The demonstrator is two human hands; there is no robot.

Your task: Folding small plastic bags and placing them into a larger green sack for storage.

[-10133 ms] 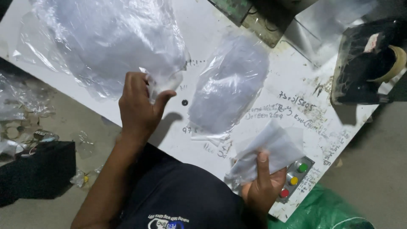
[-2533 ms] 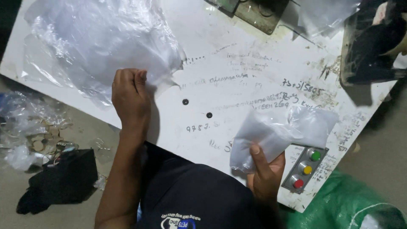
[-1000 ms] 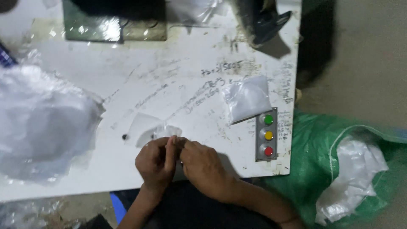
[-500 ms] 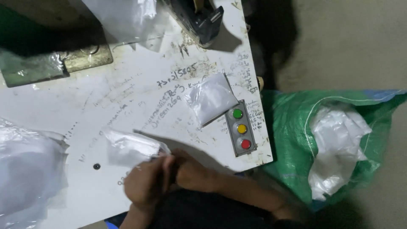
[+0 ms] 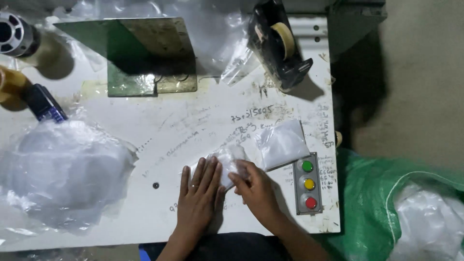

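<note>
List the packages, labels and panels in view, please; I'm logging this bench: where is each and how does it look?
Small clear packet: under both hands, left hand flat, right hand pinching.
Folded white packet: lying right of it, squarish.
Button panel: table's right edge, grey, green-yellow-red buttons.
Clear bag pile: left side, crumpled.
Green sack: beside the table, holding white bags.

Two bare forearms, no sleeves visible up to the lower frame edge. Left hand [image 5: 199, 191]: thin ring on one finger, no glove. Right hand [image 5: 255, 186]: no glove, no ring or watch visible. Below both wrists, a dark garment [image 5: 232, 246] covers the torso; detail too dim to tell.
</note>
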